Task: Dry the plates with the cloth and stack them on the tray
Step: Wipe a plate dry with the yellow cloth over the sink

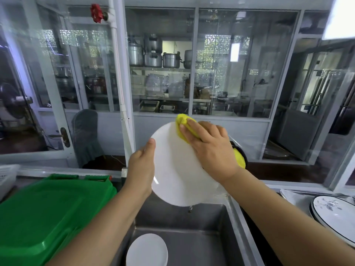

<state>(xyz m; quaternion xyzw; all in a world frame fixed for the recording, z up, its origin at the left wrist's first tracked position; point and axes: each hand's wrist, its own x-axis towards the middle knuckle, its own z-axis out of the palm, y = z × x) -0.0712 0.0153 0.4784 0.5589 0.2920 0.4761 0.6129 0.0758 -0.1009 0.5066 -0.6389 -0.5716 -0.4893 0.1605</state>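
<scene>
A white plate [172, 169] is held upright above the steel sink [192, 227]. My left hand [141, 167] grips its left edge, thumb on the front face. My right hand [209, 146] presses a yellow cloth [185, 124] flat against the plate's upper right; more of the cloth hangs behind the plate at the right. Another white plate [147, 250] lies in the sink basin. Patterned black-rimmed plates [334, 214] are stacked on a tray [288, 194] at the right.
A green plastic lid or crate [48, 212] covers the counter at the left. A white basket [7, 175] stands at the far left. Glass partitions with shelves of pots [153, 54] lie ahead beyond the counter.
</scene>
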